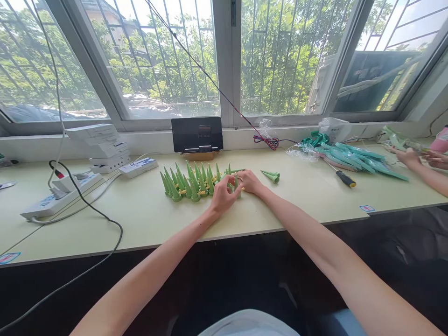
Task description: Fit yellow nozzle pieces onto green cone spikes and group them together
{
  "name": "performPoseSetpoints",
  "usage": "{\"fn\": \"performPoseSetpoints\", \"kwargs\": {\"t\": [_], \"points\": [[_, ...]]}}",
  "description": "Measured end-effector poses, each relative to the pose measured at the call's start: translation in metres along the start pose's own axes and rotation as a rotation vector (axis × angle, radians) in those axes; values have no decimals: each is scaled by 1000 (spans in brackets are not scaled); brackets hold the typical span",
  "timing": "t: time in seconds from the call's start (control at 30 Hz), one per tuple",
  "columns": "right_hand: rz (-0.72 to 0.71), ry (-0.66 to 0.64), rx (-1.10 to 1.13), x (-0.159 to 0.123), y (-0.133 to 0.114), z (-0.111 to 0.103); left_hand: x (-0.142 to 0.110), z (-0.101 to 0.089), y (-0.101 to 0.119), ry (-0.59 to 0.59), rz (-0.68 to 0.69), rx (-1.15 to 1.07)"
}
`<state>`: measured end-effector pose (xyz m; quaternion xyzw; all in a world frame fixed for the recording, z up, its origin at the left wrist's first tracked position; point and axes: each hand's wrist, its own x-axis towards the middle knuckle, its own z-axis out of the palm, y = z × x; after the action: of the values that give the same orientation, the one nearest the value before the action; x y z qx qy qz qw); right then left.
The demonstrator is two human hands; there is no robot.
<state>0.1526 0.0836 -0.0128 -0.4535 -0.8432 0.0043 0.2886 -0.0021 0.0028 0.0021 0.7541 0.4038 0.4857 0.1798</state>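
Observation:
Several green cones (189,184) stand upright in close rows on the table, with small yellow pieces (202,192) between them near their bases. My left hand (224,192) is at the right end of the rows, its thumb and fingers closed around an upright green cone (236,185). Just right of it, my right hand (249,180) has its fingers bent together against the same spot; what they pinch is hidden. A slim green piece (234,171) shows behind the fingertips. Two loose green cones (271,176) lie to the right of my right hand.
A black tablet (197,135) leans by the window. White boxes (107,145) and a power strip (63,196) with cables lie left. At right are a screwdriver (346,178), bagged turquoise pieces (353,156) and another person's hand (408,157).

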Motion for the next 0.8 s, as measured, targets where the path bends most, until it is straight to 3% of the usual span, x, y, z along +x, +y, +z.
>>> {"fn": "performPoseSetpoints", "kwargs": {"t": [0.4,0.8], "points": [[-17,59,61,-16,8,6,0,1,-3,5,41,12],[-20,82,174,-47,-4,-9,0,1,-5,-1,31,56]]}}
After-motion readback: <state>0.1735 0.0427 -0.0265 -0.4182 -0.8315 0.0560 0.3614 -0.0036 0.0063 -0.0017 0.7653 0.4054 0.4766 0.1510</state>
